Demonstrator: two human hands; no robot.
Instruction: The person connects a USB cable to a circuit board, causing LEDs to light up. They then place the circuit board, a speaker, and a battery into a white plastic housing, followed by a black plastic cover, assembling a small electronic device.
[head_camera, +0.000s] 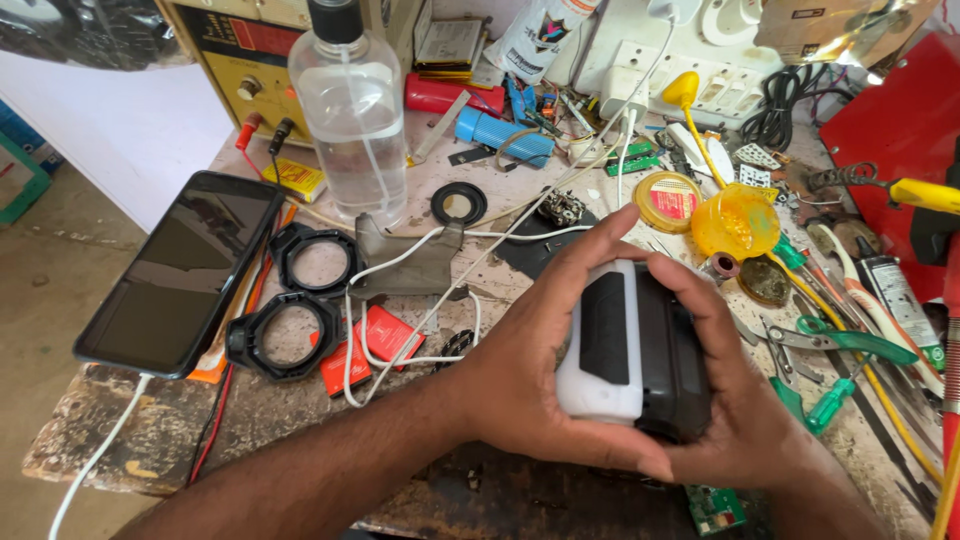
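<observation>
A small box-shaped device (628, 345) with a white shell and black panels sits between both my hands above the workbench. My left hand (530, 360) wraps its left side, thumb underneath and fingers over the top. My right hand (735, 400) clasps its right, black side. Both hands grip it together near the bench's front edge.
A dark smartphone (180, 270) lies at the left on a white cable. Two black plastic rings (300, 300), a clear bottle (352, 115), a yellow bench power supply (245, 60), white cables (400, 300), an orange tub (735, 222), screwdrivers and pliers (840, 345) crowd the worn bench (110, 420).
</observation>
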